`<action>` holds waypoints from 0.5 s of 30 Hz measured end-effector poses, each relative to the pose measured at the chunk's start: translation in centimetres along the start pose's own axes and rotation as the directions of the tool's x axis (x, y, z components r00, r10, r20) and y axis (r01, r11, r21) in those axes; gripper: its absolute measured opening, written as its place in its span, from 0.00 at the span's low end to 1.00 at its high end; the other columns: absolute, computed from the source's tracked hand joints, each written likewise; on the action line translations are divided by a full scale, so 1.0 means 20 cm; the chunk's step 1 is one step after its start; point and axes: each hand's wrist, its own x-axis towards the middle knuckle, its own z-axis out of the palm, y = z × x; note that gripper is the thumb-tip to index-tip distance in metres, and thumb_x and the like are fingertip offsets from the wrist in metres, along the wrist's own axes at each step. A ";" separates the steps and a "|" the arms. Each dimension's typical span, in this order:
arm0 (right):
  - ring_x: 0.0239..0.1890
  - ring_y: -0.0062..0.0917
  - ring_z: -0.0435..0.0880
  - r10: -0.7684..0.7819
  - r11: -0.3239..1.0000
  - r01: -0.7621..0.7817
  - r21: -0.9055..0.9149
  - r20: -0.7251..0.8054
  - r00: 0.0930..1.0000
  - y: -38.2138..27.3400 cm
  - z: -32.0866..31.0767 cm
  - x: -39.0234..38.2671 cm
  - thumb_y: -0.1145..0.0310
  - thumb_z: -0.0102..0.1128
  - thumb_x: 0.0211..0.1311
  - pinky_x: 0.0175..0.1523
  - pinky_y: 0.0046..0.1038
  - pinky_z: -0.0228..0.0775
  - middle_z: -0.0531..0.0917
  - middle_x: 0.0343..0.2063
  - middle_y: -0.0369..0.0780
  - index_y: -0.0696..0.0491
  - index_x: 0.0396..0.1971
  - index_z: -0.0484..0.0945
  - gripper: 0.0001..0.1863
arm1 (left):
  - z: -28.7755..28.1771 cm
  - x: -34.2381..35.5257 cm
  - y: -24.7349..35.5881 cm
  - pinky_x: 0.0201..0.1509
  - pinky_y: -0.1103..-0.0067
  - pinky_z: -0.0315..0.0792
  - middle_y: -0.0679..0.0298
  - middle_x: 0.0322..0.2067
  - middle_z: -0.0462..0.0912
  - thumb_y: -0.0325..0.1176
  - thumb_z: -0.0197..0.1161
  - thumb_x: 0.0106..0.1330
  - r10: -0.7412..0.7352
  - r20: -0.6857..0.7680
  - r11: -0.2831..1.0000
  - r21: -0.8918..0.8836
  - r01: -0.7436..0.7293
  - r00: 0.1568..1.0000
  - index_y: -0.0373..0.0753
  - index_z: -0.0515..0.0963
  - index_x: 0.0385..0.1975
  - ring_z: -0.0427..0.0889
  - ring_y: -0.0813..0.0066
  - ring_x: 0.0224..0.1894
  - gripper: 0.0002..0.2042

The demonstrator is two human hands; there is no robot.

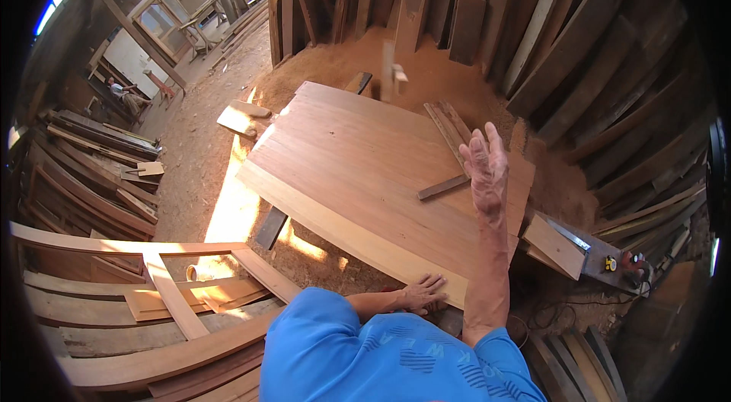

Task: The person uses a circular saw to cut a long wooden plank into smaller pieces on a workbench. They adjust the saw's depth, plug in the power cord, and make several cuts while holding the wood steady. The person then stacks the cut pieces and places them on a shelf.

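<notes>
A broad wooden panel (pixel 343 151) with a paler strip along its near edge lies in front of me. My left hand (pixel 422 294) rests flat on that near edge, fingers spread, holding nothing. Raised above the panel's right part, my right hand (pixel 487 173) is empty with its fingers stretched upward. A short dark bar (pixel 443 187) lies on the panel left of that hand, and narrow wooden strips (pixel 448 128) lie at the far right edge. Beyond the far edge, a small pale piece of wood (pixel 396 76) appears blurred, seemingly in the air.
Planks (pixel 525 14) lean against the wall behind a sawdust heap (pixel 346 59). A wooden frame (pixel 171 291) and stacked boards fill the lower left. On the right stands a bench (pixel 609 269) with a tape measure (pixel 611 263). Far left, a person (pixel 126 94) sits.
</notes>
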 end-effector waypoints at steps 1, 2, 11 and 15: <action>0.65 0.37 0.72 -0.022 0.999 0.024 -0.039 0.062 0.998 0.00 0.02 0.01 0.53 0.65 0.67 0.68 0.32 0.64 0.68 0.66 0.55 0.65 0.70 0.55 0.44 | -0.01 0.03 0.02 0.78 0.51 0.40 0.44 0.76 0.42 0.48 0.72 0.50 0.002 0.012 1.000 -0.006 -0.002 1.000 0.50 0.61 0.72 0.39 0.42 0.78 0.46; 0.63 0.33 0.74 -0.040 0.996 0.050 -0.076 0.121 0.992 0.00 0.02 0.01 0.56 0.65 0.69 0.67 0.29 0.65 0.71 0.63 0.53 0.65 0.68 0.59 0.39 | -0.03 0.05 0.03 0.78 0.50 0.40 0.45 0.76 0.43 0.49 0.71 0.51 -0.018 0.005 1.000 -0.018 0.018 1.000 0.49 0.64 0.70 0.40 0.44 0.78 0.42; 0.36 0.22 0.84 0.496 0.597 -0.554 -0.581 -0.276 0.823 0.52 -1.06 -1.01 0.62 0.59 0.65 0.42 0.26 0.76 0.85 0.33 0.40 0.63 0.43 0.81 0.18 | -0.02 0.07 -0.05 0.78 0.50 0.41 0.46 0.76 0.47 0.47 0.69 0.56 0.005 -0.009 0.997 -0.077 -0.005 1.000 0.52 0.63 0.70 0.40 0.45 0.79 0.39; 0.28 0.25 0.85 0.129 0.216 -0.639 -0.738 -0.627 0.768 0.35 -1.51 -1.62 0.63 0.59 0.60 0.38 0.30 0.75 0.82 0.24 0.43 0.60 0.29 0.83 0.14 | -0.02 0.15 -0.02 0.77 0.49 0.40 0.45 0.75 0.47 0.48 0.67 0.58 0.015 -0.030 1.000 0.008 -0.015 0.999 0.50 0.65 0.69 0.40 0.44 0.78 0.37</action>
